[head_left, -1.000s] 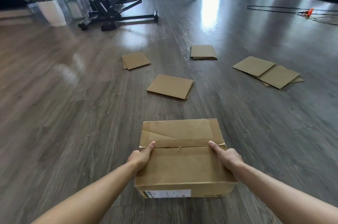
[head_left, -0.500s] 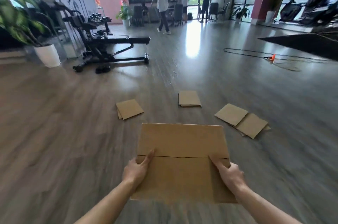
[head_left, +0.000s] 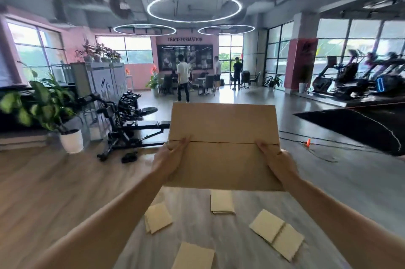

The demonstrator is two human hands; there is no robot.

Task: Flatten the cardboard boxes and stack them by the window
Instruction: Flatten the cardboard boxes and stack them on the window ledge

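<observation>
Both hands, left hand (head_left: 169,160) and right hand (head_left: 279,164), grip cardboard box (head_left: 223,143) edges, fingers curled, held up above floor (head_left: 65,192); box hides flattened pieces (head_left: 277,232) underfoot, trip risk.

Head-worn camera faces forward across the gym floor (head_left: 65,192), hands (head_left: 168,159) close below.

The word "TRANSFORMATION" is read on the pink wall (head_left: 188,39) at upper centre of the frame, above a dark photo board (head_left: 185,57).
</observation>
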